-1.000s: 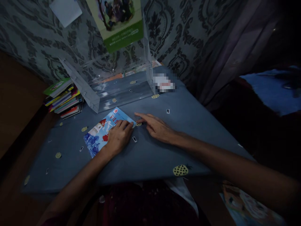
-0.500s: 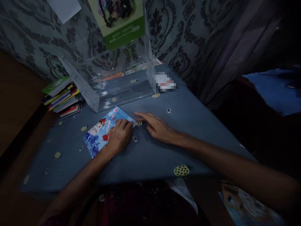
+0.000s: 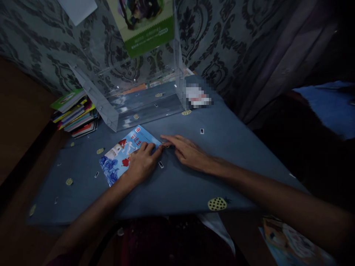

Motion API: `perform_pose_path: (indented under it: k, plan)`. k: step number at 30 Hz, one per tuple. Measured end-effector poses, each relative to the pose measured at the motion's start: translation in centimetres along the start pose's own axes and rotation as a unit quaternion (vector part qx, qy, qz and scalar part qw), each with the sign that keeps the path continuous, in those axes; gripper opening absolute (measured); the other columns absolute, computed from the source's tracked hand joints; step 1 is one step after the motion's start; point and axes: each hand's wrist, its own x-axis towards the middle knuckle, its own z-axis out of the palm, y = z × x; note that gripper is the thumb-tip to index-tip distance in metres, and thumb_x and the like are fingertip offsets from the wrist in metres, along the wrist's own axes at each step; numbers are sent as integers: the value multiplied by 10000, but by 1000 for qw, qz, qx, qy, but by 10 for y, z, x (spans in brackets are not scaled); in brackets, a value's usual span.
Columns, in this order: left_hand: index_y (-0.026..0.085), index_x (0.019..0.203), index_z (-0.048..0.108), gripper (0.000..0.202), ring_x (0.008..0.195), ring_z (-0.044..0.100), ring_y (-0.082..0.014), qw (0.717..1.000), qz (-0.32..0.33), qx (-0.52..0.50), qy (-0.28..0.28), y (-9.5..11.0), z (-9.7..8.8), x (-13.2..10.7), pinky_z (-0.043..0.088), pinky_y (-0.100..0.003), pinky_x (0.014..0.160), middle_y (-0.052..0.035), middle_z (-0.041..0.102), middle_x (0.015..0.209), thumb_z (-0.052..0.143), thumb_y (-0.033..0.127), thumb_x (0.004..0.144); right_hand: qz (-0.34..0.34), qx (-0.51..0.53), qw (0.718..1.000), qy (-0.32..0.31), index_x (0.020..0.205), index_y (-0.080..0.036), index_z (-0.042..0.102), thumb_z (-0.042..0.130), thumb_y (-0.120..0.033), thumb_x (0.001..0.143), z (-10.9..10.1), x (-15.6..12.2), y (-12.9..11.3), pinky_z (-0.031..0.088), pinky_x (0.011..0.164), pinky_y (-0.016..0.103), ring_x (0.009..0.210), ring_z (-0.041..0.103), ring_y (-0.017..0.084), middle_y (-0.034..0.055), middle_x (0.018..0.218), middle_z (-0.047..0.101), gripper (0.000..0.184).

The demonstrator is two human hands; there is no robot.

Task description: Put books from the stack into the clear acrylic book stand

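Note:
A blue picture book [image 3: 114, 170] with a tower, waves and red lettering lies tilted on the cloth-covered table. My left hand [image 3: 142, 162] rests on its right part with bent fingers, holding it down. The left thumb stretches toward the book's right corner. Beside that corner is my right hand [image 3: 188, 152], palm down, its index finger stretched out and its other fingers partly curled. Its fingertips are close to the left thumb; whether they touch is unclear. Nothing shows in the right hand.
Behind the book stands a clear acrylic rack [image 3: 111, 114] with a green-edged poster [image 3: 149, 38] above it. A stack of books [image 3: 76, 112] leans at the left. A blurred white item [image 3: 198, 95] lies right of the rack. Another colourful cover [image 3: 294, 240] shows below the table at right.
My left thumb has stretched out to the right, toward the right fingertips. The book and right hand keep nearly the same place; the whole view has shifted slightly.

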Motion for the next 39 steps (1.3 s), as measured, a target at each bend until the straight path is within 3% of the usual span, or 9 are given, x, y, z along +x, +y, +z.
perform_pose_path:
  k: [3,7,13,20,30,39]
  plan:
    - [268,1312,633,333,1005,572,-256,1000,6,-2,-23,0,-3,1,515,-294,593,-105,664,1143,508,221,1006,-6,4,1000,-2,1500,-234,435,423,-2,845,0,0,1,503,1065,499,1215,602,237,84,1259,681,696]
    - [273,1291,645,317,1002,557,-236,998,6,-58,-5,-6,-4,1,516,-287,627,-87,648,1136,460,273,1034,-4,24,1000,13,1503,-242,427,431,-5,836,-4,1,-4,484,1084,530,1268,577,239,60,1238,717,708]
    - [295,1383,585,370,1017,532,-244,998,7,-67,-12,-8,-3,1,521,-286,629,-89,613,1125,430,326,1048,30,47,998,35,1505,-242,415,428,1,825,-7,1,-9,553,974,483,1078,664,223,50,1214,740,722]
    - [263,1341,592,343,1015,527,-245,998,12,-51,-20,-2,-6,3,543,-301,669,-96,604,1079,412,334,1058,-18,29,999,15,1513,-253,414,437,-9,818,-7,0,-6,553,979,488,1160,628,236,82,1343,661,737]
    - [232,1396,541,376,1057,525,-251,995,28,-92,-13,-6,-10,-5,544,-362,817,-89,588,1117,443,322,1045,-59,4,998,14,1482,-260,481,436,-16,826,1,0,0,571,968,493,1112,665,249,97,1208,690,701]
    - [215,1337,591,347,1066,547,-246,990,43,-134,-7,-11,-12,-8,559,-385,847,-103,591,1132,425,297,1043,-63,-39,997,-3,1469,-277,496,446,-24,820,1,0,2,568,969,509,1140,639,260,91,1249,682,698]
